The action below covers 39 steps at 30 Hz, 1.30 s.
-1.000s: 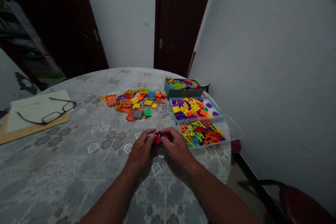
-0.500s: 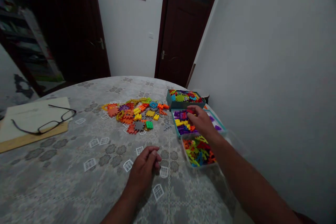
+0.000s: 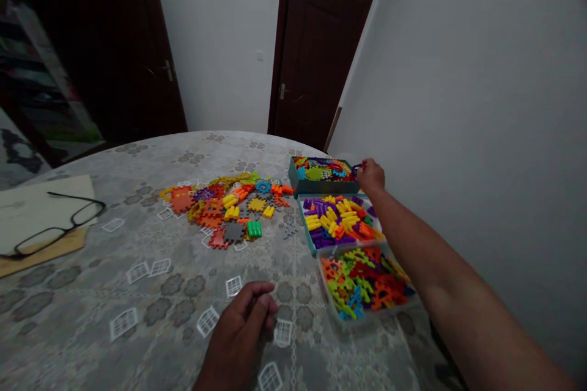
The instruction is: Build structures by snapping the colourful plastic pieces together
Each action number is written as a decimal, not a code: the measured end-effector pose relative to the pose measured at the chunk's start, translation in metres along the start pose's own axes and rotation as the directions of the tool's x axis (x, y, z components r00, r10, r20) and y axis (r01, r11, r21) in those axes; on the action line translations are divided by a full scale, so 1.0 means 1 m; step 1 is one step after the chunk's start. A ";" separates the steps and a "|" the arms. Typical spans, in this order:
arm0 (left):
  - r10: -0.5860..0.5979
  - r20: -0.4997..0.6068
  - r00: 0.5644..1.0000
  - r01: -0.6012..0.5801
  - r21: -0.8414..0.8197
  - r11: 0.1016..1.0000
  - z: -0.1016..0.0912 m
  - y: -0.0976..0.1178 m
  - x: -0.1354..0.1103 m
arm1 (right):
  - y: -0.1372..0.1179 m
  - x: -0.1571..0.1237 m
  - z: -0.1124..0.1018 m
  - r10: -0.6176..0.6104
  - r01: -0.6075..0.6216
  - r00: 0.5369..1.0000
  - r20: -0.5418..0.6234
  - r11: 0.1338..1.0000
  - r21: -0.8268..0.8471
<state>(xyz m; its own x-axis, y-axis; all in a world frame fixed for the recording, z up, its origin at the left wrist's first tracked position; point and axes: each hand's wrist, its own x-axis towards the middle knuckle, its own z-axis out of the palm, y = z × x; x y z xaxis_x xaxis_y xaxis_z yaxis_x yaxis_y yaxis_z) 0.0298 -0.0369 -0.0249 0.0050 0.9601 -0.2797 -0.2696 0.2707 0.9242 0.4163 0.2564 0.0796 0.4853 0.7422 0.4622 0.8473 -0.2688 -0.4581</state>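
My right hand (image 3: 370,176) reaches out to the right end of the far teal box (image 3: 321,186) of mixed coloured pieces. Its fingers are pinched on a small red piece (image 3: 361,165) at the box's corner. My left hand (image 3: 243,330) rests on the patterned tablecloth near me. The fingers are curled against the thumb, and whatever is inside them is hidden. A loose pile of flat coloured building pieces (image 3: 229,208) lies ahead of the left hand.
Nearer than the teal box are a tray (image 3: 306,220) of yellow, purple and orange sticks and a clear tray (image 3: 323,284) of mixed connectors. Black glasses (image 3: 55,226) lie on papers (image 3: 22,211) at far left. A wall runs close along the table's right.
The hands parted from the red-blue piece they held together. My right hand carried a piece over the middle tray to the far box. My left hand stayed low on the table.
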 end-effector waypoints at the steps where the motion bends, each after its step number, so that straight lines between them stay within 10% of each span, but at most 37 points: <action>1: 0.002 0.006 1.000 -0.002 0.010 1.000 -0.001 -0.001 0.000 | 0.002 -0.001 0.005 -0.029 0.029 0.999 0.024 0.999 -0.029; 15: 0.080 0.088 0.993 -0.091 0.125 0.988 0.000 0.005 -0.004 | -0.015 -0.031 0.015 -0.353 0.353 0.935 0.033 0.920 -0.170; 21: 0.112 0.067 0.991 -0.117 0.078 0.990 0.004 0.001 -0.004 | -0.108 -0.115 -0.004 -0.688 0.679 0.680 0.254 0.721 0.135; 25: 0.162 -0.090 0.983 -0.154 0.098 0.983 0.002 0.021 -0.010 | -0.161 -0.157 0.009 -0.733 0.689 0.484 0.479 0.656 0.307; 28: 0.355 -0.169 0.919 -0.295 0.301 0.907 -0.019 0.065 0.000 | -0.187 -0.164 0.033 -0.670 0.624 0.517 0.533 0.721 0.300; 33: 0.738 -0.127 0.663 -0.374 0.798 0.473 -0.092 0.144 0.075 | -0.207 -0.152 0.080 -0.560 0.542 0.608 0.563 0.811 0.222; 39: 0.581 -0.300 0.757 0.146 0.944 0.297 -0.172 0.166 0.189 | -0.206 -0.127 0.122 -0.447 0.457 0.691 0.568 0.879 0.136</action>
<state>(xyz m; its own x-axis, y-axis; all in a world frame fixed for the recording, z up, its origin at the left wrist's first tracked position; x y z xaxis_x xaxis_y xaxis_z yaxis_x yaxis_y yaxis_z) -0.1791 0.1771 0.0308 -0.4415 0.8626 0.2470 0.8294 0.2873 0.4791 0.1538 0.2925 0.0232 -0.1663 0.9817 0.0924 0.9371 0.1865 -0.2951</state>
